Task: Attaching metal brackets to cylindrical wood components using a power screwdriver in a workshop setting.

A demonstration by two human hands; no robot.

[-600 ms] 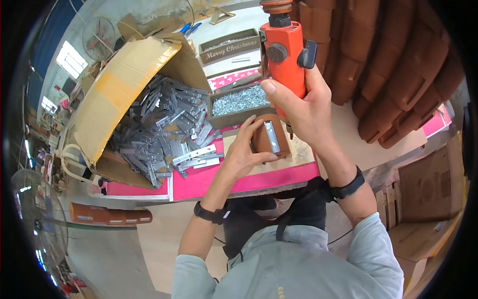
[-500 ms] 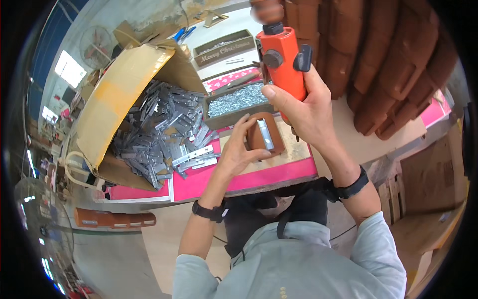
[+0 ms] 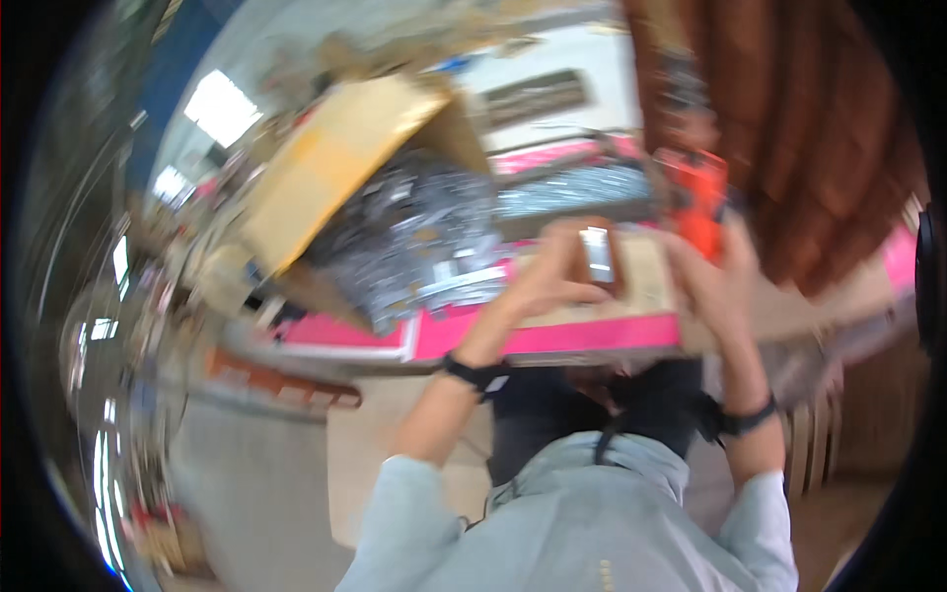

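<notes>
Motion smears the picture. My left hand is closed around the left side of a reddish-brown rounded block, thumb along its near edge. A shiny narrow metal plate lies on top of the block, which rests on a light board. To its right, my right hand grips an upright orange-red power tool; the tool's lower end is hidden by the hand. Blurred dark parts rise from the tool's top.
Left of the block, an open cardboard box spills grey metal plates. A tray of small silvery pieces and another narrow tray lie beyond. Stacked brown ribbed pieces stand at right. Pink covering runs along the table's front edge.
The whole view has shifted, so the scene sits farther right. The power tool has come down, and my right hand is now farther right of the block. My left hand keeps its hold.
</notes>
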